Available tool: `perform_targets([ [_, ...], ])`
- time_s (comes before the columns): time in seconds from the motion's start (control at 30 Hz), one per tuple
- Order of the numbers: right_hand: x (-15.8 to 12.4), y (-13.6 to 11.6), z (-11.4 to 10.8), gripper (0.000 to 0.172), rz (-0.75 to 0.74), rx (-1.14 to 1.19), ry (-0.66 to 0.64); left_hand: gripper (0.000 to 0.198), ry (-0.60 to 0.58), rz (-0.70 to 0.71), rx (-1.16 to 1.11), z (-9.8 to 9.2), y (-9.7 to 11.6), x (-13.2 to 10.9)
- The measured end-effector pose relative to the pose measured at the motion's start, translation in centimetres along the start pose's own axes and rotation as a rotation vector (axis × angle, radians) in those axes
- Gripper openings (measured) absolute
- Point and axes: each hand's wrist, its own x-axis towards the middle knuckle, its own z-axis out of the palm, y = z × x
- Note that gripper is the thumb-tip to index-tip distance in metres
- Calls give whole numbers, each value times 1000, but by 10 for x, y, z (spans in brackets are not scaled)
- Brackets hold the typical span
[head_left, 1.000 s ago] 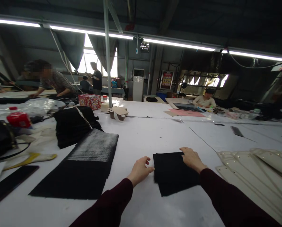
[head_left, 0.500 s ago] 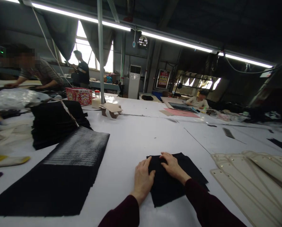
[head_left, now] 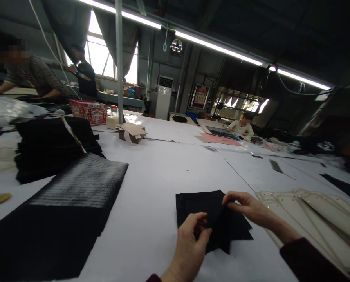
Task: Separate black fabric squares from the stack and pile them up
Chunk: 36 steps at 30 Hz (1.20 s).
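Black cloth (head_left: 220,221) in right hand (head_left: 253,207)

On the white counter (head_left: 154,168), a red patterned box (head_left: 89,112) is set near a red-lidded jar (head_left: 114,111), and a cardboard box (head_left: 132,133) is placed by the foot of a metal pole (head_left: 119,62). Pale panels (head_left: 310,223) with eyelets are fanned out in overlapping layers at the right. Farther off, a pink sheet (head_left: 222,140) is laid near a person in a pale top (head_left: 240,127). A framed red poster (head_left: 199,96) is mounted beyond, and strip lights (head_left: 219,47) are hung overhead.
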Motion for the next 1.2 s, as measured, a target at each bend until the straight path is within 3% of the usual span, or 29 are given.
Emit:
perform_targets([
  [0.1, -6, -20, -54, 15, 105, -17, -313, 25, -113, -150, -137, 11, 12, -5],
  [0.17, 7, -21, -59, 14, 132, -50, -389, 24, -189, -176, -147, 14, 14, -5],
  [0.27, 40, 3, -23, 15, 121, -93, -386, 20, -158, -120, 39, 9, 8, -3],
  [0.33, 59, 26, 11, 17, 99, -121, -303, 20, -84, -37, 215, 1, -4, -1],
  [0.47, 76, 59, 53, 16, 57, -178, -146, 42, 45, 65, 538, -15, -36, 9],
  [0.57, 78, 65, 60, 14, 8, -199, -109, 59, 40, 67, 661, -19, -52, 18],
  [0.67, 78, 64, 63, 15, -29, -226, -73, 61, -18, 105, 684, -20, -57, 23],
  [0.93, 65, 57, 80, 34, -31, -285, 41, 75, -126, 208, 512, -13, -54, 18],
  [1.03, 55, 49, 72, 18, -36, -286, 41, 69, -114, 200, 446, -13, -53, 15],
  [1.1, 44, 38, 53, 13, -23, -248, 13, 64, -16, 158, 441, -18, -50, 17],
  [1.2, 25, 12, 9, 15, 79, -79, -193, 57, 188, 34, 432, -31, -45, 24],
])
